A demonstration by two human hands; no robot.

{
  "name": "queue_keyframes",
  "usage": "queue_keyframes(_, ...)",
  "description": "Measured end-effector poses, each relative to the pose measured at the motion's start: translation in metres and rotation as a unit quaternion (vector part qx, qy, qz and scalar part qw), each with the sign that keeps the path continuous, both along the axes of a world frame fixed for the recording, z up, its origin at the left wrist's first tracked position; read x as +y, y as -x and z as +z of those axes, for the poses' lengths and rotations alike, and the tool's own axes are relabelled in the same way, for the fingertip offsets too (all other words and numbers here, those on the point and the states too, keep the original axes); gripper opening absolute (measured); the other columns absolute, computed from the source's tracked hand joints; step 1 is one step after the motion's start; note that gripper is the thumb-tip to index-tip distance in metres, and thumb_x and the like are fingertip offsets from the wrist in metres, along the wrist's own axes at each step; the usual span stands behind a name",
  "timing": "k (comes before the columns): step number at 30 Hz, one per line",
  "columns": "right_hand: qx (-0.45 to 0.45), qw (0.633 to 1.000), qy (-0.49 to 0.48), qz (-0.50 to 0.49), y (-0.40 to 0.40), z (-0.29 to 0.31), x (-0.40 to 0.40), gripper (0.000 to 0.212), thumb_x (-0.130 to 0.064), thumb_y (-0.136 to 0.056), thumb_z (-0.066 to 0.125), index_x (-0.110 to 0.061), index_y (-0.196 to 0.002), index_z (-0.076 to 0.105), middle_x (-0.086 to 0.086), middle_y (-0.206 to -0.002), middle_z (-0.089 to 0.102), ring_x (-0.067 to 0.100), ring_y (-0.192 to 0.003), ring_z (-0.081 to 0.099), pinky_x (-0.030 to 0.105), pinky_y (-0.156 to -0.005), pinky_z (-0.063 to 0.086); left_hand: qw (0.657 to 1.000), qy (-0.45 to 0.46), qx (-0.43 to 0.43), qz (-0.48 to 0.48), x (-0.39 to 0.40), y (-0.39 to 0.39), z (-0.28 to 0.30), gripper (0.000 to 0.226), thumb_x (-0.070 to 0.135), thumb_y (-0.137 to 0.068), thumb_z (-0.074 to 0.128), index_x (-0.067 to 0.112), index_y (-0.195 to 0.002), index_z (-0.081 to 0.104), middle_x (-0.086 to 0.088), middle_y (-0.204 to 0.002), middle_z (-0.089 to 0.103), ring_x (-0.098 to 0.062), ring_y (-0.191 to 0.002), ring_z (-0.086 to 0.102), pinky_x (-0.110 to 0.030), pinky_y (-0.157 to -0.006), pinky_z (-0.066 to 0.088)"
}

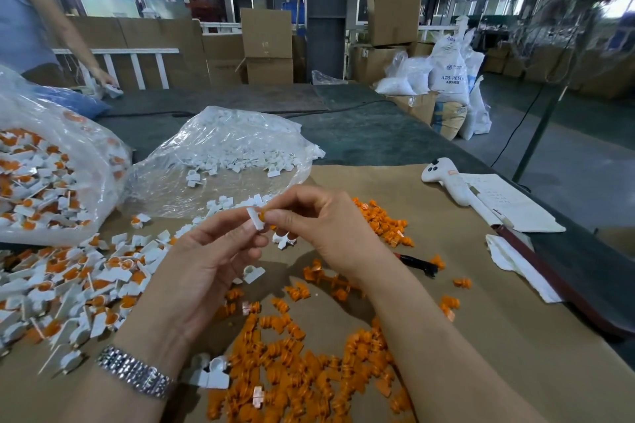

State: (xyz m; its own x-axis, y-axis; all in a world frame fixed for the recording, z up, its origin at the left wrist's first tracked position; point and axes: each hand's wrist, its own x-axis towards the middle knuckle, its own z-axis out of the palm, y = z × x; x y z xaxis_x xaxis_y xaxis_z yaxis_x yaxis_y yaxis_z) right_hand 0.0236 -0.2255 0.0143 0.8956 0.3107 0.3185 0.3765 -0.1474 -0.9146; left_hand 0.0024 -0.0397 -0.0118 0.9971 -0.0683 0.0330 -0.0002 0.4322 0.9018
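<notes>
My left hand [209,261], with a metal watch on its wrist, pinches a small white plastic piece [255,218] above the table. My right hand [323,227] pinches a small orange insert [263,215] held against that white piece. Loose orange inserts [302,364] lie in a heap in front of me, with more orange inserts [385,223] to the right. White pieces fitted with orange inserts [68,285] are piled at the left.
A clear bag of empty white pieces [233,151] lies open behind my hands. A bag of orange-fitted pieces [41,178] sits far left. A white handheld device [446,182], papers [508,203] and a black pen [417,263] lie right. Another person [31,21] stands back left.
</notes>
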Motion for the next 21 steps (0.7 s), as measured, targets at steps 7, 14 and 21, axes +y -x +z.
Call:
queue_keyframes(7, -0.029, 0.996, 0.074, -0.03, 0.0025, 0.0013, 0.0033, 0.01, -0.015, -0.094, 0.07, -0.014, -0.104, 0.071, 0.002, -0.091, 0.073, 0.015, -0.085, 0.069, 0.033, -0.08, 0.059, 0.948, -0.263, -0.12, 0.134, -0.0015, 0.0056, -0.0041, 0.019, 0.023, -0.089, 0.075, 0.034, -0.105, 0.079, 0.002, -0.095, 0.08, -0.014, -0.086, 0.078, -0.012, -0.075, 0.056)
queue_keyframes(14, -0.046, 0.998, 0.044, 0.006, 0.0057, 0.0038, 0.0043, 0.02, -0.013, -0.09, 0.075, -0.016, -0.109, 0.073, 0.002, -0.089, 0.07, 0.014, -0.085, 0.068, 0.024, -0.081, 0.057, 0.999, -0.022, -0.018, 0.035, 0.0039, -0.0002, -0.0007, 0.027, 0.012, -0.079, 0.074, 0.007, -0.104, 0.081, -0.018, -0.104, 0.077, -0.02, -0.086, 0.076, -0.022, -0.075, 0.06)
queue_keyframes(21, -0.061, 0.998, 0.035, 0.009, 0.0057, 0.0036, 0.0038, 0.02, -0.015, -0.088, 0.077, -0.021, -0.108, 0.075, -0.003, -0.087, 0.071, 0.009, -0.082, 0.068, 0.026, -0.081, 0.058, 0.999, -0.001, -0.029, 0.024, 0.0042, 0.001, 0.0016, 0.027, 0.006, -0.081, 0.071, 0.006, -0.107, 0.08, -0.016, -0.108, 0.077, -0.019, -0.089, 0.077, -0.022, -0.075, 0.06)
